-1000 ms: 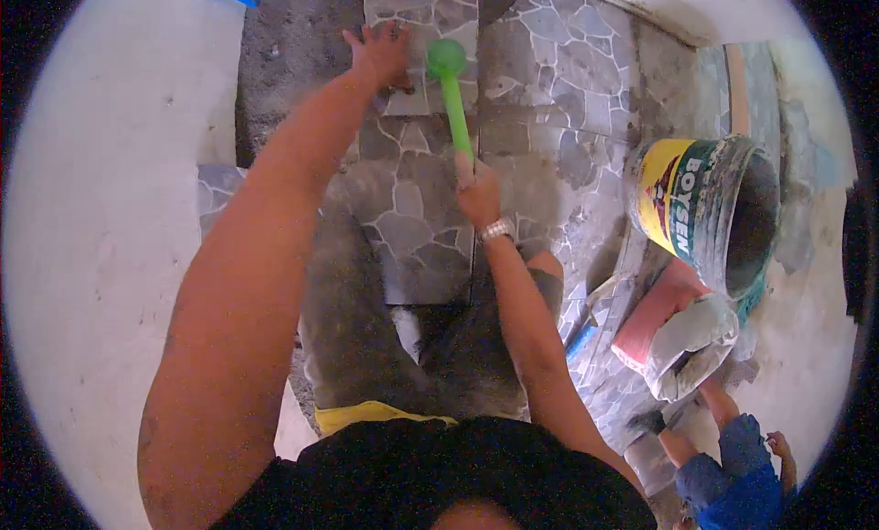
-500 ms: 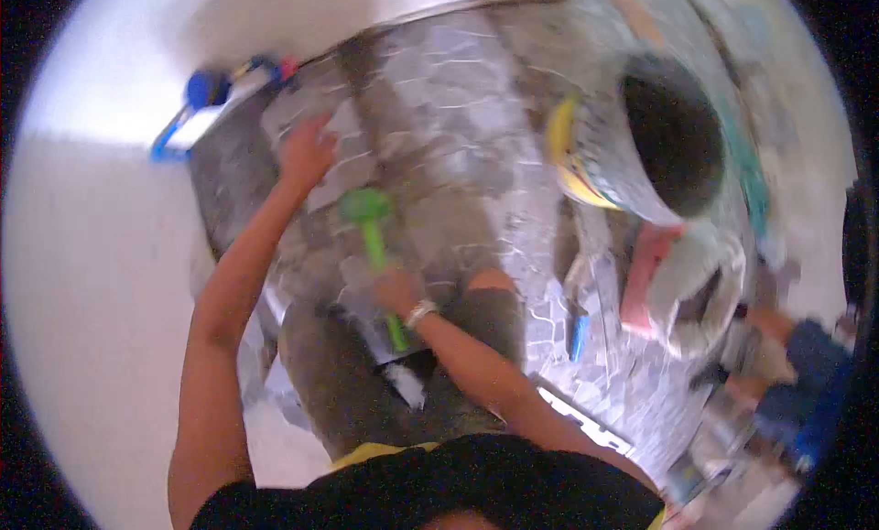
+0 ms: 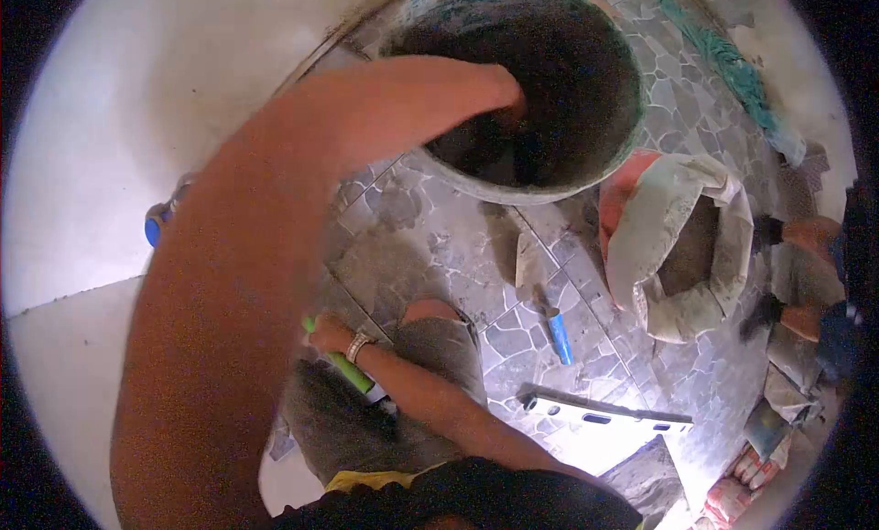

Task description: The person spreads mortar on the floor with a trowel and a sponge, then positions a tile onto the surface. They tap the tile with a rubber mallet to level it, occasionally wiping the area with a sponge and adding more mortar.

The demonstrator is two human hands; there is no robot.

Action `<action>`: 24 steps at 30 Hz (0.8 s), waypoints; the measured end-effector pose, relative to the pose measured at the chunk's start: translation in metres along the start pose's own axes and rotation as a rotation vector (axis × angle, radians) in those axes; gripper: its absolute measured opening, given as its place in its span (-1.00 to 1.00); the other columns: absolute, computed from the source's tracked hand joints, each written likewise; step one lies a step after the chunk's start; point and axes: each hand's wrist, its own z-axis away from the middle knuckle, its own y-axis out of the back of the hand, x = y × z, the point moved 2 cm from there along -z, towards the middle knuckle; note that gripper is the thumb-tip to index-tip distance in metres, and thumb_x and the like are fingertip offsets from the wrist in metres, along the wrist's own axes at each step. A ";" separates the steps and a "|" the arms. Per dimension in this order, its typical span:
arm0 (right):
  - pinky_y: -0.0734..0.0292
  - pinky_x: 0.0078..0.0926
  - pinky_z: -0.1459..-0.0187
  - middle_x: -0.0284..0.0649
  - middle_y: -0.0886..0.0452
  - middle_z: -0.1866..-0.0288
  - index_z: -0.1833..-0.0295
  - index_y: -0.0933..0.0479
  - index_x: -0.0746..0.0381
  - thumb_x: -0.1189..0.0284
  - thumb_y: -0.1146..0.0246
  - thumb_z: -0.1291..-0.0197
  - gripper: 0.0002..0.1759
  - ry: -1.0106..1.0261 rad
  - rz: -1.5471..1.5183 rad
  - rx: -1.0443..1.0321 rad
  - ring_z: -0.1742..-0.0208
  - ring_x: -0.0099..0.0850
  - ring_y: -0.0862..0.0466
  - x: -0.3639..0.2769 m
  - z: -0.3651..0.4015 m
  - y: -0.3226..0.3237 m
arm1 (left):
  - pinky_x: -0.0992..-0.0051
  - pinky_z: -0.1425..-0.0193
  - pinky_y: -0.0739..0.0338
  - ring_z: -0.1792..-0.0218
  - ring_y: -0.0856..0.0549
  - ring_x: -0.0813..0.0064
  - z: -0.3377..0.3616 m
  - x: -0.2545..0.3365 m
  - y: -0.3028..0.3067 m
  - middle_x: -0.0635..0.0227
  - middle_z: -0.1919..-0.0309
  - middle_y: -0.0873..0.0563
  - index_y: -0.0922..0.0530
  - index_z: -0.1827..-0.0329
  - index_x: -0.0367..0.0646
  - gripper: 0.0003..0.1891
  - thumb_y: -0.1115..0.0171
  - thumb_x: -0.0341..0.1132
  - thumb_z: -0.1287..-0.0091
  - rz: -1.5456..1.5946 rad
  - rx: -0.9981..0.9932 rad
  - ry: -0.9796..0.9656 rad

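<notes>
Bucket (image 3: 540,197) now closer, left hand (image 3: 509,104) inside (can't tell its grip); right hand (image 3: 328,336) still clasps green mallet (image 3: 352,373).

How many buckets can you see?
1. The big bucket is on the tiled floor, beside the open sack, with the person's left hand reaching inside. More could hide behind the big arm or at the dark edges.

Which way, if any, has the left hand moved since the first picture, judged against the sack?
Yes: the left hand has moved right, towards the sack, from the floor tiles into the bucket.
</notes>
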 end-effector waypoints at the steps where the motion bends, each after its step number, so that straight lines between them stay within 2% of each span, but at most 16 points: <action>1: -0.57 -0.03 0.26 0.13 -0.65 0.43 0.45 -0.63 0.33 0.14 -0.25 0.02 -0.60 0.002 -0.053 0.005 0.41 0.01 -0.67 0.009 -0.012 -0.015 | 0.14 -0.21 -0.44 -0.11 -0.59 0.03 -0.018 -0.003 -0.003 0.03 -0.08 -0.63 -0.52 -0.19 -0.18 -0.53 -0.09 -0.11 -0.30 0.005 -0.015 0.022; 2: -0.56 0.00 0.32 0.15 -0.64 0.44 0.45 -0.63 0.33 0.14 -0.24 0.07 -0.60 -0.001 -0.108 0.015 0.46 0.02 -0.66 0.019 -0.024 -0.026 | 0.13 -0.20 -0.44 -0.10 -0.59 0.03 -0.035 -0.006 -0.006 0.03 -0.07 -0.63 -0.53 -0.18 -0.18 -0.53 -0.09 -0.10 -0.30 0.005 -0.023 0.043; 5: -0.55 -0.03 0.36 0.14 -0.64 0.46 0.44 -0.63 0.34 0.16 -0.24 0.06 -0.60 0.355 0.098 -0.066 0.48 0.01 -0.65 0.027 -0.038 -0.039 | 0.12 -0.17 -0.46 -0.07 -0.61 0.04 -0.057 -0.008 -0.008 0.03 -0.04 -0.65 -0.55 -0.14 -0.21 -0.53 -0.10 -0.09 -0.28 0.019 -0.021 0.073; 11: -0.55 -0.06 0.28 0.12 -0.64 0.39 0.38 -0.62 0.35 0.13 -0.20 -0.04 -0.57 0.265 0.192 -0.026 0.38 0.02 -0.66 0.015 -0.031 -0.031 | 0.10 -0.11 -0.48 0.01 -0.64 0.04 -0.069 -0.008 -0.011 0.03 0.03 -0.68 -0.58 -0.07 -0.26 -0.52 -0.12 -0.05 -0.26 0.081 0.057 0.085; 14: -0.54 -0.05 0.27 0.13 -0.64 0.39 0.38 -0.62 0.35 0.12 -0.21 -0.05 -0.56 0.317 0.206 -0.072 0.37 0.03 -0.66 0.027 -0.025 -0.037 | 0.08 -0.08 -0.50 0.04 -0.65 0.05 -0.060 0.003 -0.003 0.03 0.06 -0.69 -0.60 -0.03 -0.29 -0.50 -0.13 -0.03 -0.24 0.118 0.137 0.046; 16: -0.54 -0.05 0.27 0.13 -0.64 0.39 0.37 -0.62 0.35 0.12 -0.21 -0.05 -0.56 0.312 0.222 -0.086 0.37 0.03 -0.66 0.040 -0.016 -0.040 | 0.08 -0.06 -0.50 0.07 -0.66 0.05 -0.031 0.010 0.018 0.03 0.08 -0.70 -0.61 -0.01 -0.30 -0.50 -0.14 -0.02 -0.23 0.156 0.235 0.009; 18: -0.54 -0.05 0.27 0.13 -0.64 0.39 0.37 -0.61 0.35 0.12 -0.22 -0.05 -0.56 0.293 0.243 -0.103 0.36 0.03 -0.66 0.048 -0.004 -0.040 | 0.09 -0.18 -0.41 -0.13 -0.58 0.07 0.035 0.023 0.038 0.02 -0.11 -0.62 -0.59 -0.12 -0.27 -0.43 -0.11 0.02 -0.23 0.303 0.364 0.007; 20: -0.54 -0.05 0.27 0.13 -0.64 0.39 0.36 -0.61 0.35 0.12 -0.22 -0.05 -0.56 0.283 0.265 -0.112 0.36 0.03 -0.66 0.055 0.004 -0.036 | 0.08 -0.17 -0.40 -0.13 -0.58 0.05 0.071 0.028 0.037 0.03 -0.11 -0.62 -0.59 -0.10 -0.32 -0.43 -0.12 -0.03 -0.17 0.364 0.424 -0.001; 22: -0.53 -0.04 0.26 0.13 -0.63 0.39 0.36 -0.61 0.35 0.12 -0.23 -0.05 -0.57 0.278 0.280 -0.110 0.36 0.02 -0.65 0.058 0.010 -0.031 | 0.10 -0.16 -0.42 -0.12 -0.58 0.06 0.077 0.034 0.026 0.05 -0.10 -0.63 -0.60 -0.08 -0.30 -0.49 -0.07 -0.13 -0.16 0.250 0.505 0.011; 24: -0.53 -0.04 0.26 0.13 -0.63 0.39 0.35 -0.60 0.35 0.12 -0.24 -0.06 -0.57 0.276 0.293 -0.111 0.36 0.02 -0.65 0.059 0.014 -0.027 | 0.10 -0.14 -0.44 -0.12 -0.59 0.08 0.075 0.034 0.014 0.07 -0.07 -0.65 -0.61 -0.08 -0.25 -0.52 -0.05 -0.16 -0.17 0.175 0.489 0.047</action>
